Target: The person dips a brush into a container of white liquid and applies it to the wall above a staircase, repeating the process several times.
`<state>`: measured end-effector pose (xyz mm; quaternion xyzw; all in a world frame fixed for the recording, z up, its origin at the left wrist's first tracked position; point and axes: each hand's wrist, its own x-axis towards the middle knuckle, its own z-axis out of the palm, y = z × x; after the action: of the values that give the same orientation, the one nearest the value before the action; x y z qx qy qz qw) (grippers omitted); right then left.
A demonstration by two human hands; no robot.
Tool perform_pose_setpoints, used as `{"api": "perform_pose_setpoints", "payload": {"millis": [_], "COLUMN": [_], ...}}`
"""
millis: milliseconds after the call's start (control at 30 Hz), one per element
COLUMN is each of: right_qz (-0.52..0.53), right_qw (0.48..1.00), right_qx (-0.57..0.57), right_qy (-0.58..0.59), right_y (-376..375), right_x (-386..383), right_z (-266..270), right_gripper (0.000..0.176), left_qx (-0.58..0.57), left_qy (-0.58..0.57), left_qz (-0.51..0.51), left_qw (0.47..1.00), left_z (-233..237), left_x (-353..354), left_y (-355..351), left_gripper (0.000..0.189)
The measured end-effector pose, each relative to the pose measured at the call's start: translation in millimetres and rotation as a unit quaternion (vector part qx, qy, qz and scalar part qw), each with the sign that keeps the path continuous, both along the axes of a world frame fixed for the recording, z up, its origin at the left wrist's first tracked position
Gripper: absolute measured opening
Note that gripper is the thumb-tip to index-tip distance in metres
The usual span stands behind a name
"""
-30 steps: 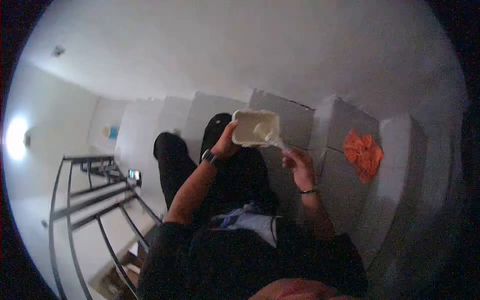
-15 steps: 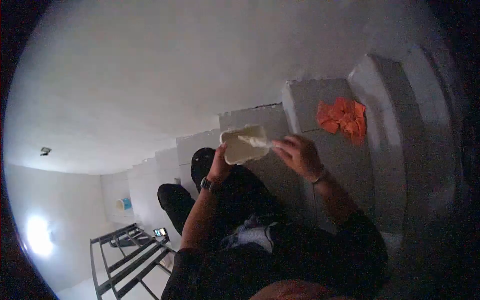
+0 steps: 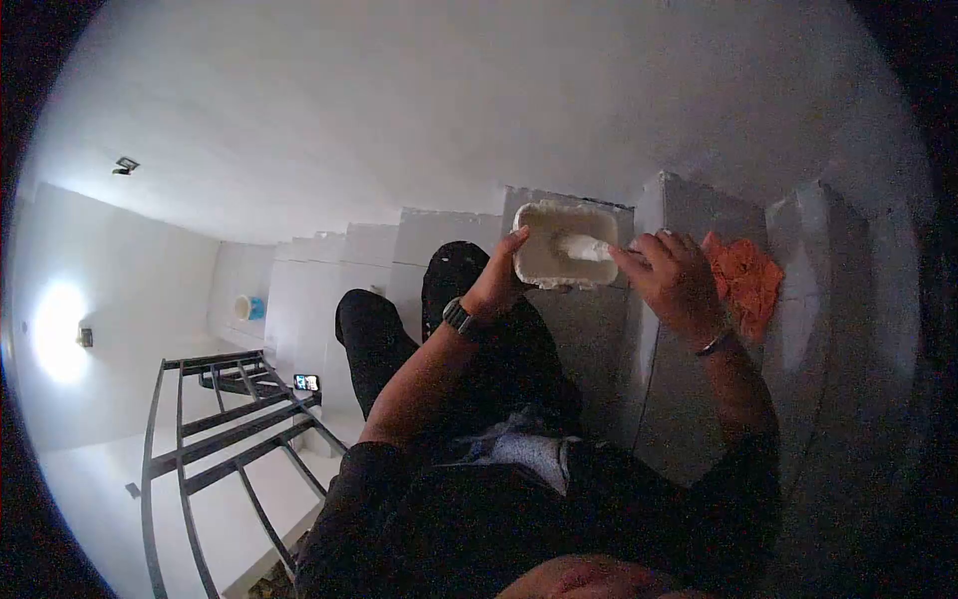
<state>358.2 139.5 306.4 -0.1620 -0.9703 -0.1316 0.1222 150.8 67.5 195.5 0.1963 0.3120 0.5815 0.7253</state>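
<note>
A pale, rectangular tub (image 3: 529, 272) with a ragged, paint-crusted rim is held out above the steps. My left hand (image 3: 496, 280) grips its left side, thumb over the rim. Inside, the light-coloured coating covers the walls and bottom. My right hand (image 3: 671, 278) pinches the handle end of a paintbrush (image 3: 587, 248) thick with white paint. The brush head points left into the tub, and my right fingertips hide most of the handle. Just right of that hand, a crumpled orange cloth (image 3: 748, 285) lies on a step.
Grey steps (image 3: 689, 389) run across the view beside a pale wall (image 3: 399, 110). A dark metal railing (image 3: 220, 439) stands at lower left, with a lit phone (image 3: 306, 382) by it. Farther down sits a white-and-blue bucket (image 3: 248, 307). My legs (image 3: 374, 334) rest on the stairs.
The view has shifted, so the tub, hands and cloth appear farther right. My right hand has come closer to the tub's right rim with the brush.
</note>
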Motion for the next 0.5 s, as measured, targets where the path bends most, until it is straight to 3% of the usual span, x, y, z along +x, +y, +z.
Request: {"api": "perform_pose_setpoints", "payload": {"millis": [133, 200, 233, 300, 333, 400, 433, 500], "right_qz": [-0.014, -0.096, -0.097, -0.2, -0.203, -0.199, -0.207, -0.282], "right_qw": [0.999, 0.963, 0.963, 0.809, 0.809, 0.733, 0.737, 0.678], "right_qx": [-0.034, -0.248, -0.246, -0.532, -0.529, -0.607, -0.598, -0.632], "right_qy": [0.014, 0.042, 0.044, 0.15, 0.153, 0.233, 0.236, 0.25], "right_y": [1, 0, 1, 5, 8, 8, 1, -16], "right_x": [3, 8, 11, 22, 30, 45, 46, 51], "right_z": [5, 9, 6, -9, -19, -31, -28, -17], "right_gripper": [0.024, 0.021, 0.021, 0.019, 0.019, 0.021, 0.021, 0.025], "left_qx": [0.028, 0.015, 0.016, 0.018, 0.021, 0.027, 0.035, 0.064], "left_qy": [0.004, -0.023, -0.022, -0.004, -0.004, -0.02, -0.025, -0.026], "left_qz": [-0.001, -0.026, -0.028, -0.007, -0.012, 0.005, -0.004, -0.005], "left_qw": [1.0, 0.999, 0.999, 1.0, 1.0, 0.999, 0.999, 0.998], "left_z": [-5, -6, -5, -2, -1, 8, 19, 41], "left_x": [-1, -3, -3, -1, 0, 5, 4, 4], "left_y": [4, 5, 5, 4, 5, 5, -1, -8], "left_gripper": [0.061, 0.06, 0.06, 0.06, 0.06, 0.059, 0.059, 0.06]}}
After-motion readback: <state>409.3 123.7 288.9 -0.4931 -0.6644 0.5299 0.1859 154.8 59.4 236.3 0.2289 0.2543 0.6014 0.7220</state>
